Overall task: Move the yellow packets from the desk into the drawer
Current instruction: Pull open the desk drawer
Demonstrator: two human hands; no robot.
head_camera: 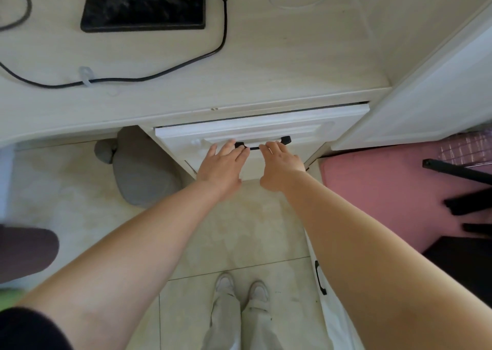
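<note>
The white drawer [306, 126] under the desk top [266, 64] is pushed almost fully in; only a thin dark gap shows along its top edge. Its black handle [254, 147] runs across the front. My left hand [222, 167] lies flat on the drawer front, fingers spread, with the fingertips over the handle's left end. My right hand [279, 167] rests beside it with its fingers across the handle's right part, palm down, not wrapped around it. Neither hand holds anything. No yellow packet is visible on the desk or elsewhere, and the drawer's inside is hidden.
A black pad [143, 6] and a black cable [159, 75] lie on the desk at the back left. A grey bag [141, 171] sits on the floor under the desk. A pink mat [386, 198] with black legs lies right; a white door [439, 88] stands right.
</note>
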